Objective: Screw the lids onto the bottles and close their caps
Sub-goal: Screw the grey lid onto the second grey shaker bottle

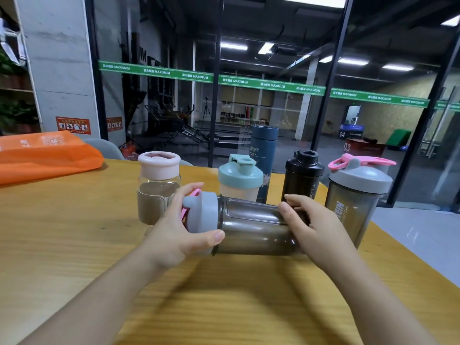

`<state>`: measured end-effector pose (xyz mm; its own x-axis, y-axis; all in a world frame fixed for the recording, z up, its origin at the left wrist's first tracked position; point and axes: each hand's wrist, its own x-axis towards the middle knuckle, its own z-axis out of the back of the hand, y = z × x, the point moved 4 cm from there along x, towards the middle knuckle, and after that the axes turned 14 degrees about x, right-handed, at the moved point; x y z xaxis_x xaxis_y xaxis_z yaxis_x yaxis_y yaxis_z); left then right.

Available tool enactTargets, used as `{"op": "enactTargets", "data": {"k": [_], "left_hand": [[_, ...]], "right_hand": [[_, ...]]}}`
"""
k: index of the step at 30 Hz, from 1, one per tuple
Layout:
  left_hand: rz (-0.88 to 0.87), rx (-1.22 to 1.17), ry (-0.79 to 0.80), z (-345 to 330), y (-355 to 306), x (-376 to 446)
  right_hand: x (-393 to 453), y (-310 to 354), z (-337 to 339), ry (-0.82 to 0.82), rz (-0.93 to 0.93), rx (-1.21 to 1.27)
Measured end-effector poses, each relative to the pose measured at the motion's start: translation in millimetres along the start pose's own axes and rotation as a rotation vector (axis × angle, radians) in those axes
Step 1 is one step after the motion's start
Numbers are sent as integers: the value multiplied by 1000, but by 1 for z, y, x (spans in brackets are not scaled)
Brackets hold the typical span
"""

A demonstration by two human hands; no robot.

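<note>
Over the table (74,245), the left hand (174,227) grips the grey lid (206,215) and the right hand (308,225) clasps the smoky bottle (254,225) sideways, while the black shaker (302,178) behind looks uncapped.

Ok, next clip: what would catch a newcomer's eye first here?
The two hands at centre: the left hand grips the grey lid of a smoky shaker bottle held sideways above the wooden table, while the right hand holds its base. Behind stands a row of five upright bottles, the grey-lidded shaker with a pink loop at far right. An orange bag lies at far left.
</note>
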<state>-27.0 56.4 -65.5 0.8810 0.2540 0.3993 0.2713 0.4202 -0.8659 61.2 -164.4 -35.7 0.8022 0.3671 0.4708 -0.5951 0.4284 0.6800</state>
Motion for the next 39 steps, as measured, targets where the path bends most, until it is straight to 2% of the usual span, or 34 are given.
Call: {"op": "enactTargets", "data": {"k": [4,7,9,15,23,31,39], "left_hand": [[-71,18,-48,2,-8,-1],[-114,27,-65,6,-13,-3],[-104,-15,-47,7,-15,-4],[-115,-43,-16,8,-16,-4],[-37,-109,117,7,-5,0],[103,-151,173,6,2,1],[242,-235,191,5,2,-2]], "right_hand": [[2,-8,-2,-35,-246,312],[-3,-21,-12,128,-630,553],[-6,-26,-20,239,-710,534],[-5,-22,-21,176,-599,541],[-4,-11,-13,113,-461,447],[-4,1,-8,-35,-175,184],[-8,11,-5,-159,66,117]]}}
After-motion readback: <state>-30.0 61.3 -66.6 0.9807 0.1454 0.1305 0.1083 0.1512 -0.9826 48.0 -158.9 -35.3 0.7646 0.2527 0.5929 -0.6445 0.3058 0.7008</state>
